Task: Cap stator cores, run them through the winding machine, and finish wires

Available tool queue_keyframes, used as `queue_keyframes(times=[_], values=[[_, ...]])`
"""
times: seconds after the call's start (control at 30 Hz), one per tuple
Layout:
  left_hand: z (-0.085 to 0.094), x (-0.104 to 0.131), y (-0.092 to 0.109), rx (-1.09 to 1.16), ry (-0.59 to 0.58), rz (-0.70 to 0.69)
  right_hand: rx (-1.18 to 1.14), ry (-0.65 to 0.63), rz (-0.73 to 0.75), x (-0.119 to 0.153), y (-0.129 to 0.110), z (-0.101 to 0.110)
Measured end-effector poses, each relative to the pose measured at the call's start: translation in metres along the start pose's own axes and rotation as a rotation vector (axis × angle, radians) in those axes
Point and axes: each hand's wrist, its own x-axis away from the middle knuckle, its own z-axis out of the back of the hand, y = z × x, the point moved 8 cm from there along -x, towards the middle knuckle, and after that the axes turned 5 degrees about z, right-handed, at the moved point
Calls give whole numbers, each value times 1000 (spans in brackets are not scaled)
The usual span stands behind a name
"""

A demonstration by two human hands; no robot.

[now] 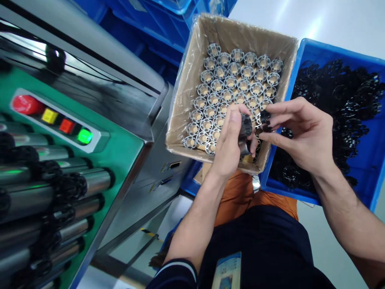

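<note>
My left hand (230, 140) is closed around a short, shiny metal cylinder (244, 148) with a black toothed end piece (246, 124) at its upper end. Just to the right, the fingertips of my right hand (309, 132) pinch a small black plastic ring (264, 118), close to the cylinder but seemingly apart from it. Both hands hover over the near right corner of a plastic-lined cardboard box (180, 96). Rows of upright metal tubes (230, 82) with notched ends fill the box; my hands hide some of them.
Right of the box stands a blue bin (293, 193) heaped with black plastic parts (333, 96). At left, a green machine top (120, 148) carries a button panel (99, 140) and several black-capped metal cylinders (96, 182). Blue crates (159, 28) stand behind the box.
</note>
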Motion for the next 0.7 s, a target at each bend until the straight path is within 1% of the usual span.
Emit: queue_keyframes(times=[0.07,0.17,0.3,0.47,0.6,0.7], values=[[-2,1,-8,-21,-53,37,11,7,28,1,-3,-2],[-3,3,-13,-28,-90,70,-26,-41,30,2,-5,-8],[-1,2,-8,-54,-73,40,-44,-124,36,1,-6,-12],[-3,2,-8,-56,-63,63,38,-131,76,0,-8,-6],[-3,2,-11,-69,-50,100,15,-149,71,0,-7,-7],[-5,5,-11,-76,-76,110,14,-113,143,1,-10,-9]])
